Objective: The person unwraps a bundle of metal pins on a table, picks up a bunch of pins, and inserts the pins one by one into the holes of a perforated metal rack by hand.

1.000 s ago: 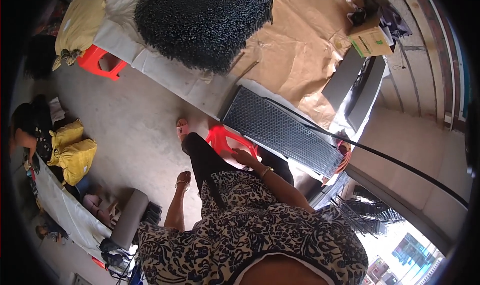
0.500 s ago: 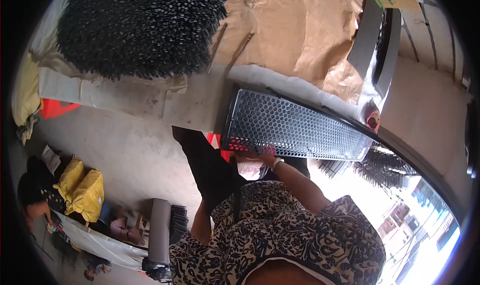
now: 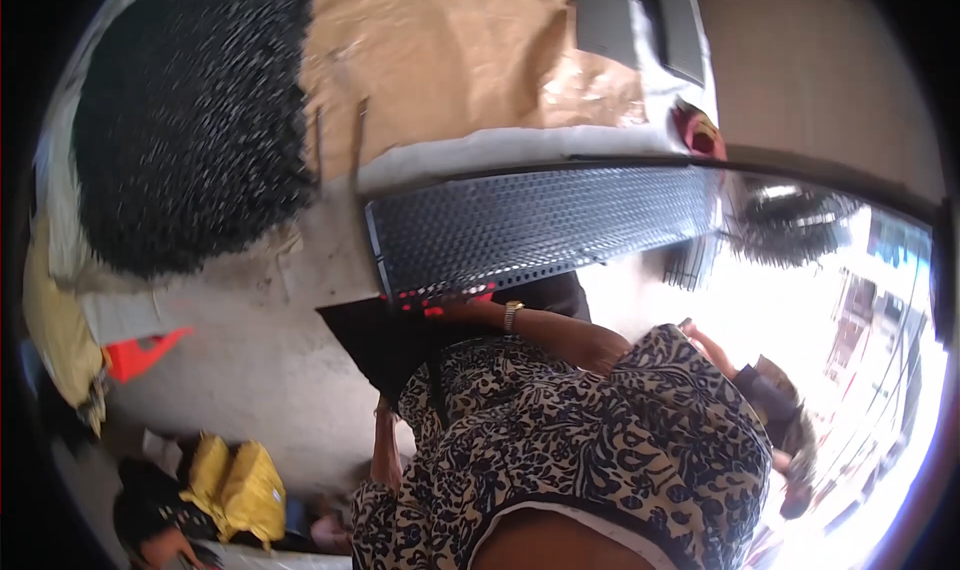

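Note:
A long grey perforated metal panel [image 3: 540, 225] stands along the near edge of the worktable, its near rim just in front of my body. My right hand [image 3: 462, 311], with a gold watch at the wrist, reaches to the underside of that rim near its left end. Its fingers are hidden by the panel and a black apron [image 3: 385, 340]. Red shows through the panel's holes beside this hand. My left arm hangs low at my side; my left hand [image 3: 383, 408] is mostly hidden behind the apron's edge, and its fingers cannot be made out.
A dense mass of black rods [image 3: 200, 120] covers the table's left. Brown paper [image 3: 440, 50] bears two thin sticks. Grey panels [image 3: 605, 15] lie far right. Yellow bags [image 3: 235, 485] and a seated person [image 3: 155, 510] are lower left; another person [image 3: 775, 400] is at the right.
The view has swung, so the table and panel appear shifted leftward and turned. My right hand stays by the panel's near rim. A person has come into sight at the right.

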Motion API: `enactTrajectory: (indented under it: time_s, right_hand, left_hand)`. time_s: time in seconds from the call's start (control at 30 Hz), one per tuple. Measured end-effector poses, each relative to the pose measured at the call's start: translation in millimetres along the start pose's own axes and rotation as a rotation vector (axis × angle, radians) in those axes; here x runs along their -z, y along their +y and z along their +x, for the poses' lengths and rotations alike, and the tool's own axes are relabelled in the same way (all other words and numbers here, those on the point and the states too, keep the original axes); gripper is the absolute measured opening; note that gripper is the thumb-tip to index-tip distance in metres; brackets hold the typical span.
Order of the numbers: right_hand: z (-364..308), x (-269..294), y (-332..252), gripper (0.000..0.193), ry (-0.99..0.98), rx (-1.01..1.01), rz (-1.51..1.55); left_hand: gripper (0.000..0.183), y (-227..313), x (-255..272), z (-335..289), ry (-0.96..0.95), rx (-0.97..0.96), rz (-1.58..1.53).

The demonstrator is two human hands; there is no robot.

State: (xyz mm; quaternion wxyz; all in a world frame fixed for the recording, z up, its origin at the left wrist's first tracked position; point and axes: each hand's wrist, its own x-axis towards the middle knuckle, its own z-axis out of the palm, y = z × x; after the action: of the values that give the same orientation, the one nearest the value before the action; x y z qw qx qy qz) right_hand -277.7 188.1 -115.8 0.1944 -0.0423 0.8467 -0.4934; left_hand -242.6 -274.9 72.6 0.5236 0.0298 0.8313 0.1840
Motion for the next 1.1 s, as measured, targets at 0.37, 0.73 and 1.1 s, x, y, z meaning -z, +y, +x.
enactTrajectory:
  time_s: [0.37,0.73,1.1]
  right_hand:
    - [-61,201,-198,0.035,-0.021,-0.101,0.5]
    - [-239,429,-59,0.037,1.705,-0.35,-0.177]
    - [-246,460,-31,0.059,1.371,-0.735,0.014]
  left_hand:
    - [0.048,265,219,129,0.264,-0.394,-0.526]
    - [0.081,430,207,167,0.342,-0.52,-0.721]
    - [0.079,451,204,162,0.366,-0.445,-0.702]
